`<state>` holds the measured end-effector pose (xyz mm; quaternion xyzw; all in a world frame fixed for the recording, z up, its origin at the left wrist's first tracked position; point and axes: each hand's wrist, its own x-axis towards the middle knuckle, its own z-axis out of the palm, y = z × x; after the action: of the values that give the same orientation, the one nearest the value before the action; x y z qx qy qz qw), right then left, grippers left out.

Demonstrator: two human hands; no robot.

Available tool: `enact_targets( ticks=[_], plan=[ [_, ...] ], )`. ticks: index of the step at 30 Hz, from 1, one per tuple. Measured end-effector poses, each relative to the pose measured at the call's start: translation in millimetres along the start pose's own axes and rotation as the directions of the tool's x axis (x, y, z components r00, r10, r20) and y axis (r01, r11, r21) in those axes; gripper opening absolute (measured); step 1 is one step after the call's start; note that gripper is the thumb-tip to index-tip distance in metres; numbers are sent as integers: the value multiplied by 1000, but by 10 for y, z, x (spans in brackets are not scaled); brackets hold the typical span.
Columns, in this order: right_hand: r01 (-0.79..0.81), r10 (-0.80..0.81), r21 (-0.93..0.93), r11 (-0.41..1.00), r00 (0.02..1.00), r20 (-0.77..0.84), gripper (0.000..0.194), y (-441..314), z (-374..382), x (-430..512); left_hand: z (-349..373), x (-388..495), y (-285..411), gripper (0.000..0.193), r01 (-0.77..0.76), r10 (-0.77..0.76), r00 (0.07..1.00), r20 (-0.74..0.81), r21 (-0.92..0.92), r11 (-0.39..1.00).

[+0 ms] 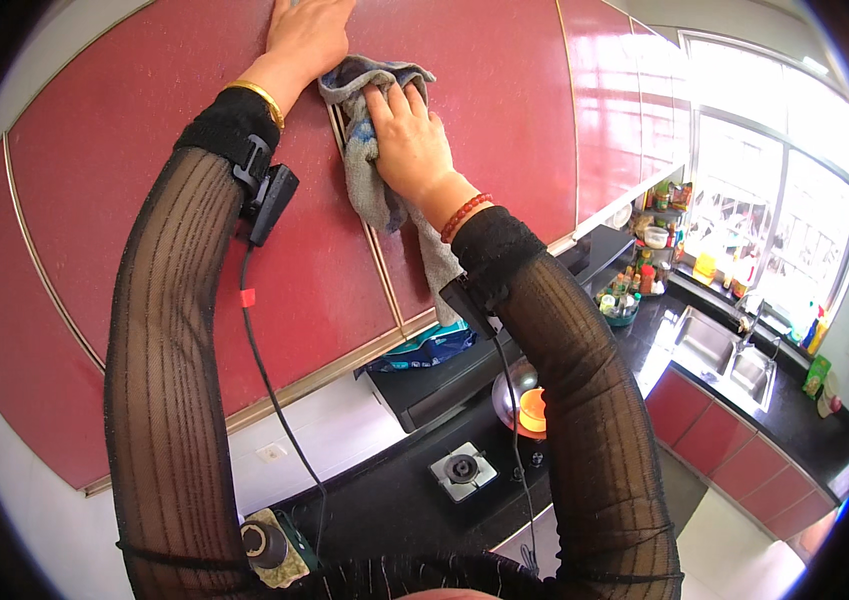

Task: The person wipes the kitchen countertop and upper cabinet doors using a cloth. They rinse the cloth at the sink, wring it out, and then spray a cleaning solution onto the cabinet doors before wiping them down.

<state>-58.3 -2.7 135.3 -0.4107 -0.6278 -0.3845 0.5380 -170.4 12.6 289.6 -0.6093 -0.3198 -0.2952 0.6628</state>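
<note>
A grey towel (368, 176) with blue patches lies against the red wall cabinet doors (499, 127), across the metal-edged seam between two of them. My right hand (413, 142) presses on it with the fingers spread over the cloth, their tips partly tucked under a fold. The towel's loose end hangs down behind my right wrist. Higher and to the left, my left hand (312, 37) rests on a cabinet door at the picture's top edge. Its fingers are mostly cut off by the frame, so their pose cannot be made out.
Below the cabinets are a black range hood (424, 390), a blue packet (424, 349) on it and a gas burner (462, 469). A wok holding an orange bowl (533, 409) is partly behind my right arm. Further right are bottles (623, 292) and a steel sink (706, 337). Cables hang from both wrists.
</note>
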Motion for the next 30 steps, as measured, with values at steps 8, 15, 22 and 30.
enact_targets(
  ticks=[8,15,22,30],
  plan=[
    [-19,16,46,999,997,80,51,7,-4,1,91,-23,42,41,46,-87,986,-141,-274,961],
    [10,-10,-15,1000,1000,16,62,9,-13,-3,-25,-26,95,47,27,-34,999,-17,-309,951],
    [18,-18,-8,1000,1000,13,64,14,-13,-4,75,-74,49,46,-64,43,993,-107,-207,976],
    [24,-24,3,1000,1000,-10,61,25,7,-9,37,-63,12,50,-1,-8,1000,-26,-318,948]
  ],
)
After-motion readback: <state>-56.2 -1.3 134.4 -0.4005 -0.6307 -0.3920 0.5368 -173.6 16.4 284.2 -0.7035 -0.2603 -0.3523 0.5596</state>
